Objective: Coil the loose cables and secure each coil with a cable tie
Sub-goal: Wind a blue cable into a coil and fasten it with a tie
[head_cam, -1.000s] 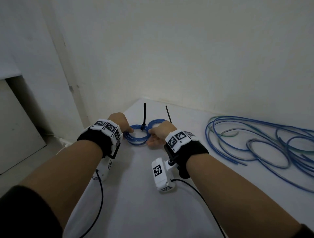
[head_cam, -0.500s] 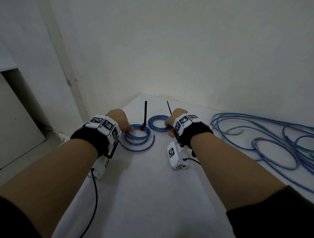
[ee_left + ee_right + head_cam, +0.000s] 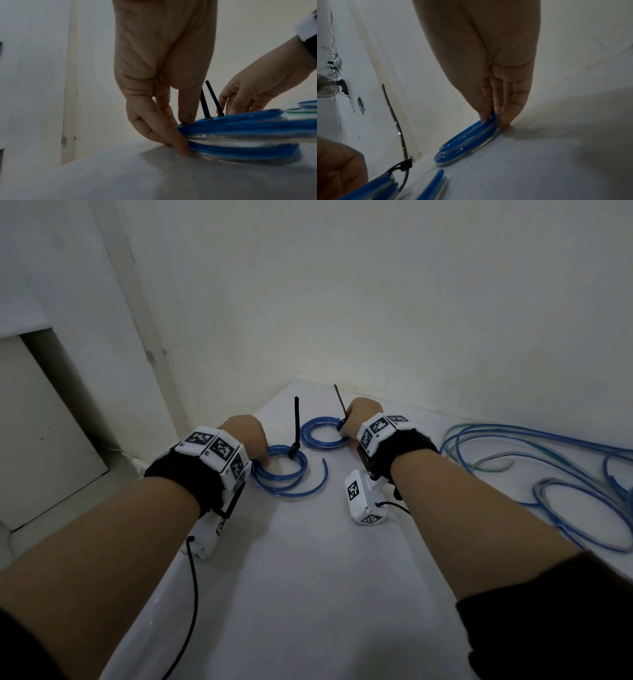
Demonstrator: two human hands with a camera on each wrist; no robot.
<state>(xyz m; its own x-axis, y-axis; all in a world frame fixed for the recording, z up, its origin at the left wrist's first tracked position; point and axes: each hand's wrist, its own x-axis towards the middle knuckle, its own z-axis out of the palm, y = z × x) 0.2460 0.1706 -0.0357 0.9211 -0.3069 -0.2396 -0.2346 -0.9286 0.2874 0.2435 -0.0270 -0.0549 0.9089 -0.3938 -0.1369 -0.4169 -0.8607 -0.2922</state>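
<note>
Two small blue cable coils lie on the white table (image 3: 308, 577), each with a black cable tie standing up from it. My left hand (image 3: 262, 455) pinches the left rim of the nearer coil (image 3: 279, 474), thumb on top and fingers (image 3: 171, 138) underneath against the table. This coil's tie (image 3: 295, 422) rises from its far side, and a loose cable end (image 3: 308, 491) arcs out on the right. My right hand (image 3: 349, 429) pinches the right rim of the farther coil (image 3: 320, 436) by its tie (image 3: 340, 402). In the right wrist view that coil (image 3: 467, 140) tilts up at the pinched side.
A loose tangle of blue and grey cables (image 3: 548, 474) spreads over the table's right side. The table's left edge (image 3: 164, 570) drops to the floor beside a wall. The back wall stands close behind the coils.
The two coils were together between my hands; my right hand has carried its coil away to the right and farther back. The left hand stayed on its coil.
</note>
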